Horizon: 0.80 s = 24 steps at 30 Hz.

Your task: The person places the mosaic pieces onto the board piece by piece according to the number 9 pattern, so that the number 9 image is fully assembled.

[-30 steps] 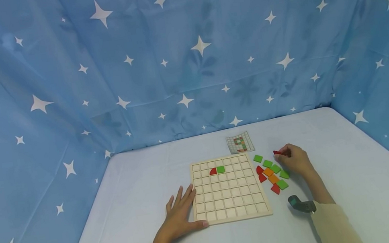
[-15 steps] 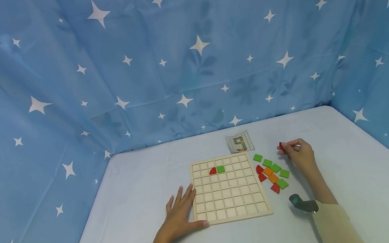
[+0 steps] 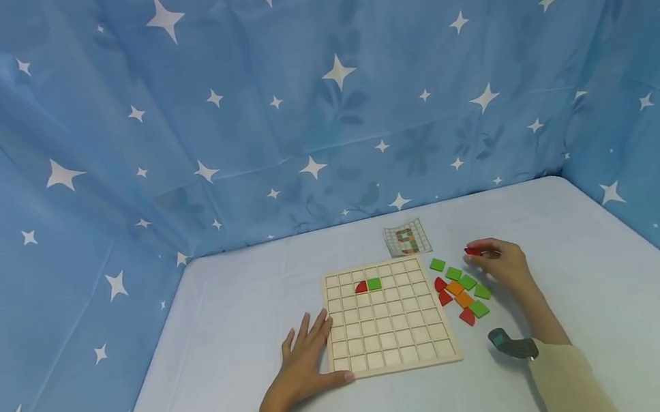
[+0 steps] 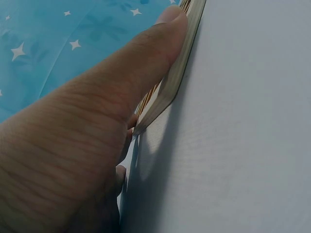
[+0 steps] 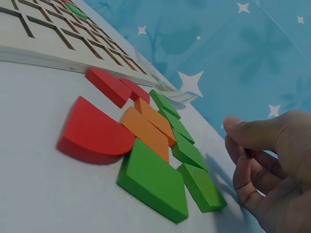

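My left hand (image 3: 304,364) lies against the left side of a wooden grid board (image 3: 386,326), fingers spread. Its thumb touches the front edge, seen closely in the left wrist view. A red quarter-circle tile (image 3: 361,287) and a green square tile (image 3: 374,284) sit side by side in the board's upper cells. Above the table, to the right of the board, my right hand (image 3: 505,265) pinches a red tile (image 3: 472,252). In the right wrist view, that tile is mostly hidden by the fingers. Loose green tiles (image 5: 153,182) lie just left of that hand.
Among the loose pieces are orange squares (image 3: 464,300) and red quarter-circles (image 3: 467,316), clustered along the board's right edge. A small card (image 3: 407,238) printed with a coloured grid pattern lies behind the board. A blue star-patterned curtain (image 3: 317,97) surrounds the white table (image 3: 242,299).
My right hand, holding the red tile, moved back and slightly right, then a little left again as the tile turned in its fingers. My left hand has stayed at the board.
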Tool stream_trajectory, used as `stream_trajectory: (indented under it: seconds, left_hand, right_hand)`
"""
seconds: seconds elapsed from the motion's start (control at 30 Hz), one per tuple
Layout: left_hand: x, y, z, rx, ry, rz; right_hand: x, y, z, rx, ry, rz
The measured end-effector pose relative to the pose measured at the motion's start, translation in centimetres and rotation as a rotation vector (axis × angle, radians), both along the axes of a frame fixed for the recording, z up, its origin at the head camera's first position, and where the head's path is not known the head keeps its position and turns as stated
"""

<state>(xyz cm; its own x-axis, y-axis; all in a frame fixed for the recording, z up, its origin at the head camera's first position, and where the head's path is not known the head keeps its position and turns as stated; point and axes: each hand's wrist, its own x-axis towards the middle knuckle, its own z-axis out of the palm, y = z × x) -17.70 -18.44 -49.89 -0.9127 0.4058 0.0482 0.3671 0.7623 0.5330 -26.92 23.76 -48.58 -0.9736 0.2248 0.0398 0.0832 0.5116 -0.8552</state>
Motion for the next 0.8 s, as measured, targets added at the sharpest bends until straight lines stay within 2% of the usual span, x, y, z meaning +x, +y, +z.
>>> stream_trajectory:
  seconds: [0.13, 0.5, 0.8]
  left_hand:
    - [0.0, 0.0, 0.2, -0.003, -0.003, 0.000]
    - [-0.1, 0.0, 0.2, -0.013, 0.001, 0.005]
    - [0.0, 0.1, 0.1, -0.015, -0.015, 0.010]
  right_hand:
    - [0.0, -0.6, 0.2, 0.062, 0.013, 0.036]
    - [-0.3, -1.7, 0.1, 0.104, 0.054, 0.122]
    - [-0.3, -3.1, 0.7, 0.144, 0.162, 0.210]
